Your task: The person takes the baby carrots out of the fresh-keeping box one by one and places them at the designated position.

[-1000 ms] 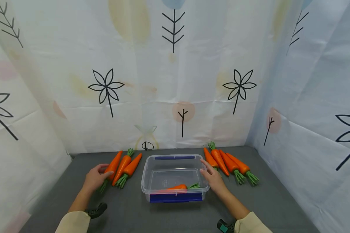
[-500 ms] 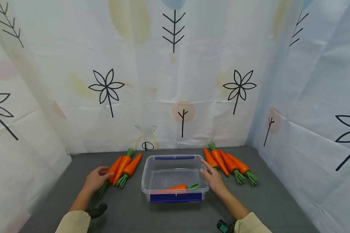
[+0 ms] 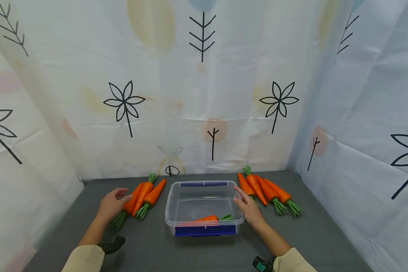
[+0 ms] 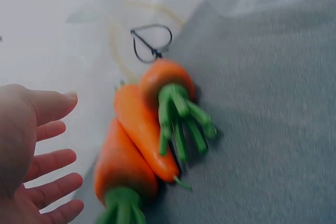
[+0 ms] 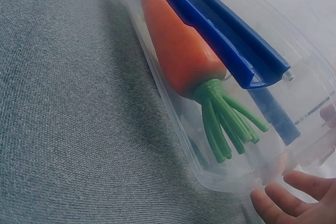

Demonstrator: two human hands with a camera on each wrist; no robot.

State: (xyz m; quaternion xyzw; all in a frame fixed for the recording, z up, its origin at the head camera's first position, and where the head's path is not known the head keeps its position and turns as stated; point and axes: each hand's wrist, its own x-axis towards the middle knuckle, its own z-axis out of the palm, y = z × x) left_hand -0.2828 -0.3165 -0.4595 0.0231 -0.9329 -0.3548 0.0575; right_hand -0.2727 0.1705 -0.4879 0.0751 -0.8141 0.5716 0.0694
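Observation:
In the head view my left hand hovers at the left edge of three orange carrots with green tops. The left wrist view has its fingers spread and apart from the nearest carrot. A middle carrot and another carrot lie close against it. My right hand rests at the right side of a clear plastic box with blue clips, fingers extended along its wall and rim. Inside the box, near its front wall, lies one carrot; its green top points right in the head view.
Several more carrots lie right of the box, behind my right hand. Everything stands on a grey cloth-covered table. A patterned white curtain encloses the back and sides.
The leftmost carrot has shifted down, nearer me, and now lies beside the other two. My left hand has let go of it and drawn slightly left. The right hand and box have not moved.

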